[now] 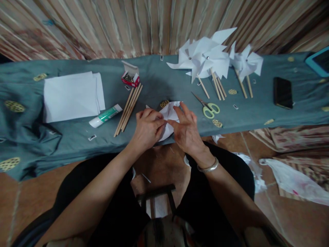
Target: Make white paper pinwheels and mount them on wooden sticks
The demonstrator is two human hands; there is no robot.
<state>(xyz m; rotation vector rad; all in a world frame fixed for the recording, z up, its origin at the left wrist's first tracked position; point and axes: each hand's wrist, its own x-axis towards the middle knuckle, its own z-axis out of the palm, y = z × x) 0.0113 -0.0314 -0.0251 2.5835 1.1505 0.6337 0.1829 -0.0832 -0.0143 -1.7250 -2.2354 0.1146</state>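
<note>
Both hands work at a white piece of paper [168,111] at the table's near edge, its corners folded or cut. My left hand [149,125] has its fingers bent and closed on the paper's left side, covering part of it. My right hand [187,128] presses the paper's right side with thumb and fingers; a metal bangle circles that wrist. Just right of the hands lie scissors [209,108] with light green handles. To the left are several wooden sticks [130,108] and a white and green glue tube [106,116].
Finished white paper pinwheels [205,56] on sticks lie at the back right. A stack of white paper [70,96] and an open red box [130,77] of small metal pins are on the left. A black phone [282,92] and a blue-edged tablet [318,63] lie far right.
</note>
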